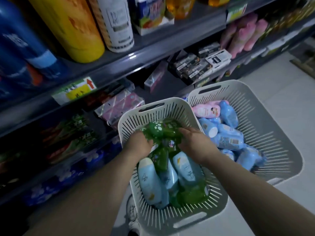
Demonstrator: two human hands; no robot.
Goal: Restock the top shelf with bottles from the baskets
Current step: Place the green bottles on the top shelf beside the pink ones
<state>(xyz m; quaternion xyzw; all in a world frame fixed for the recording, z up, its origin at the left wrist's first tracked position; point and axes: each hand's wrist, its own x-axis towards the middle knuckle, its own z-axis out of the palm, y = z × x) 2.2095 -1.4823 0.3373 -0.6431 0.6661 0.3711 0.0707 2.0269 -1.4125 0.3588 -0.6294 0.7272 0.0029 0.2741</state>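
Grey metal shelving (153,53) is seen along the left of a shop aisle floored with white tiles (281,74); on its uppermost visible level a tall yellow plastic bottle (73,26), a white labelled bottle (115,23) and a dark blue bottle (20,40) are stood upright, and a yellow-and-green price label (75,91) is fixed to the shelf edge below. Two slotted off-white plastic baskets are set on the floor, touching at their rims. The nearer basket (219,200) is filled with green translucent plastic bottles (163,132) heaped at its far end and light blue oval bottles (149,181) laid at its near end. The farther basket (265,120) is loaded with pale blue labelled bottles (228,138) and a pink bottle (207,110) lying on their sides. Both hands are lowered into the nearer basket: the left hand (139,144) is curled over a green bottle at the left of the heap, and the right hand (196,143) is curled over the green bottles at its right. Whether one bottle or two are gripped cannot be told. Part of a white shoe (133,217) is visible beside the nearer basket.
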